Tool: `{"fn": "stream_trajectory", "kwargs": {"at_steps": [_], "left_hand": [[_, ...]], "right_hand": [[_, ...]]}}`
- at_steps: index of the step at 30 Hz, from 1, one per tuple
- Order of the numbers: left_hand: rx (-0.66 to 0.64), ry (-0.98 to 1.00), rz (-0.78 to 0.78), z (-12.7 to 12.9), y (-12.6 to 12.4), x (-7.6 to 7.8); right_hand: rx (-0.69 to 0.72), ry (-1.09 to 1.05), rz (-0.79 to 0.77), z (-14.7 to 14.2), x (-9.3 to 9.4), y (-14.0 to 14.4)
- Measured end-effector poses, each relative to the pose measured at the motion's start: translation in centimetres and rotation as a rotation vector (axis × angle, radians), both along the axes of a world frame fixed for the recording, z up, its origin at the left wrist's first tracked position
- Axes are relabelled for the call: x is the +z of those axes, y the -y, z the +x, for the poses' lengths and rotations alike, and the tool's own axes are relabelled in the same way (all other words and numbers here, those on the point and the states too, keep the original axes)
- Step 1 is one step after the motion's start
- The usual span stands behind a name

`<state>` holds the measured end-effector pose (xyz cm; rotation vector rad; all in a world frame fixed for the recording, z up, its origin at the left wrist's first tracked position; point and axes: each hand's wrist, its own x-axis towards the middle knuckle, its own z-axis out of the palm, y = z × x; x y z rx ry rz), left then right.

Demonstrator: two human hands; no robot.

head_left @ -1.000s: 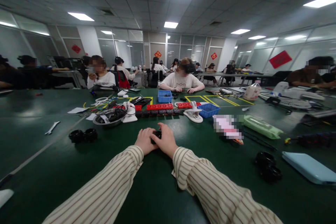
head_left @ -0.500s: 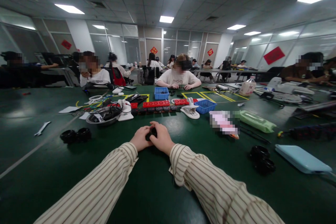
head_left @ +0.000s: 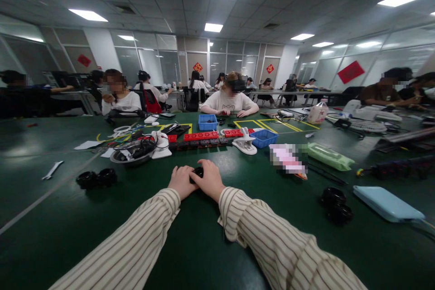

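near the middle of the dark green bench (head_left: 204,244), left hand (head_left: 181,181) and right hand (head_left: 211,180) pinch a small round black plastic part (head_left: 198,172) between them. it looks light, hard and smooth; best held by its sides.

Bare table (head_left: 204,235) nearby; red blocks (head_left: 201,136) bar ahead.

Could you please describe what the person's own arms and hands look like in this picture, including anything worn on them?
Both arms wear long, loose sleeves of cream fabric with thin dark stripes, ending in open cuffs at the wrists. The left hand and right hand are bare: no gloves, and no rings, watch or bracelets can be seen. No cables or markings show on either arm.
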<state>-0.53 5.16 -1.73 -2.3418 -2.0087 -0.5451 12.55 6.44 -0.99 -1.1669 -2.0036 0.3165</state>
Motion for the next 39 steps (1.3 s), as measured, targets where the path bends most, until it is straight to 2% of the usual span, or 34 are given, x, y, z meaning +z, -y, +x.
{"fn": "stream_trajectory", "kwargs": {"at_steps": [3, 9, 13, 19, 24, 31, 35, 39], "left_hand": [[-0.043, 0.014, -0.004, -0.5, -0.4, -0.1], [-0.246, 0.130, -0.070, -1.7, -1.5, -0.9], [-0.158, 0.103, -0.040, -1.5, -1.3, -1.0], [-0.023, 0.054, -0.007, -0.6, -0.3, -0.2], [-0.024, -0.005, 0.019, -0.3, 0.0, 0.0], [-0.182, 0.115, -0.005, -1.4, -1.1, -0.8], [-0.137, 0.096, -0.005, -1.4, -1.1, -0.7], [-0.055, 0.054, 0.004, -0.7, -0.4, -0.1]], "right_hand": [[0.070, -0.014, 0.006, 0.1, 0.0, -0.1], [0.234, -0.017, 0.032, 0.3, 0.1, 0.1], [0.214, -0.015, 0.024, 0.3, 0.1, 0.2], [0.058, -0.021, 0.044, 0.2, 0.0, 0.2], [0.034, -0.002, 0.038, 0.1, 0.0, 0.1], [0.210, -0.032, 0.032, 0.3, 0.3, 0.1], [0.218, -0.058, 0.047, 0.3, 0.3, 0.2], [0.119, -0.054, 0.049, 0.3, 0.2, 0.3]]}}
